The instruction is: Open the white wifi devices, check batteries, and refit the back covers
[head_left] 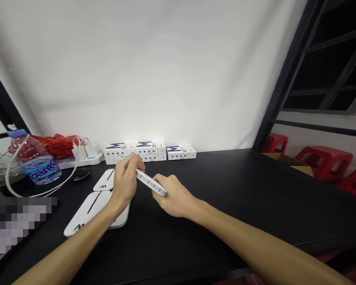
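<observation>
A slim white slab (151,183) with rounded corners is held tilted above the black table, its narrow edge with a row of small dark marks turned towards me. My left hand (125,180) is closed on its far left end, with the fingertips partly hidden behind it. Around the near right end, my right hand (176,196) is closed, thumb on top. Beneath and left of my left hand lie flat white plates, among them a small one (104,179) and a larger one (84,215), each with a dark stripe and a logo. My left arm covers part of them.
White boxes with purple print (150,148) are stacked along the wall, beside a single box (180,152). At left are a water bottle (38,158), a red plastic bag (57,144), a power strip (91,159), a white cable (62,185) and a dark mouse (81,174).
</observation>
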The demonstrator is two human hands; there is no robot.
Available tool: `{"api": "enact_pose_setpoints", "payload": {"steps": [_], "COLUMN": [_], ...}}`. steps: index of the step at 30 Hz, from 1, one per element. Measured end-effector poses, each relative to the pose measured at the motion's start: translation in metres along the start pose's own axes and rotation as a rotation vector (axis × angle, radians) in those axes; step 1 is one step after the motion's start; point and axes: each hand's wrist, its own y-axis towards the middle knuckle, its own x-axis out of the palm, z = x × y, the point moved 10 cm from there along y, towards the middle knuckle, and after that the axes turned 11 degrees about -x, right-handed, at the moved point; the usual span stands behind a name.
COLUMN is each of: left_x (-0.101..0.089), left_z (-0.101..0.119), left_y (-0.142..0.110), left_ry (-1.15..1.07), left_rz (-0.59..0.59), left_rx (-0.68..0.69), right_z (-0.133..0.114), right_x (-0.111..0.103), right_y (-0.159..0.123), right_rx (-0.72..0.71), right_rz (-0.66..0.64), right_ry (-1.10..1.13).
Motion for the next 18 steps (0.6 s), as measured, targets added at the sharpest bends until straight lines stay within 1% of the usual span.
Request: {"api": "enact_pose_setpoints", "payload": {"steps": [1, 3, 5, 6, 7, 9, 11, 12, 13, 14, 16, 18], "left_x": [0.001, 0.004, 0.014, 0.019, 0.023, 0.021, 0.017, 0.017, 0.017, 0.017, 0.018, 0.019], "left_z": [-0.003, -0.017, -0.034, -0.041, -0.045, -0.052, -0.057, -0.059, -0.060, -0.060, -0.059, -0.058], "left_y": [0.000, 0.001, -0.001, -0.002, -0.003, -0.001, 0.003, 0.005, 0.006, 0.007, 0.007, 0.006], "left_ry": [-0.014, -0.050, -0.091, -0.107, -0.120, -0.136, -0.146, -0.149, -0.148, -0.145, -0.142, -0.136], "left_rz": [0.002, -0.010, -0.093, -0.137, -0.167, -0.167, -0.156, -0.170, -0.190, -0.210, -0.235, -0.246], "left_rx": [-0.031, -0.162, -0.326, -0.383, -0.420, -0.453, -0.472, -0.484, -0.490, -0.491, -0.492, -0.494], "right_z": [0.002, 0.008, 0.018, 0.022, 0.024, 0.027, 0.027, 0.024, 0.022, 0.019, 0.018, 0.017], "right_x": [-0.006, -0.017, -0.024, -0.026, -0.026, -0.018, 0.000, 0.010, 0.017, 0.022, 0.022, 0.020], "right_y": [0.000, 0.000, -0.001, -0.002, -0.001, 0.000, 0.001, 0.000, -0.002, -0.002, -0.001, 0.001], "right_rx": [0.000, 0.053, 0.144, 0.171, 0.184, 0.188, 0.194, 0.205, 0.214, 0.215, 0.200, 0.175], "right_rz": [0.028, 0.074, 0.103, 0.114, 0.117, 0.067, -0.068, -0.141, -0.197, -0.226, -0.207, -0.160], "right_ry": [-0.064, -0.161, -0.183, -0.155, -0.099, 0.105, 0.398, 0.546, 0.674, 0.771, 0.873, 0.913]}}
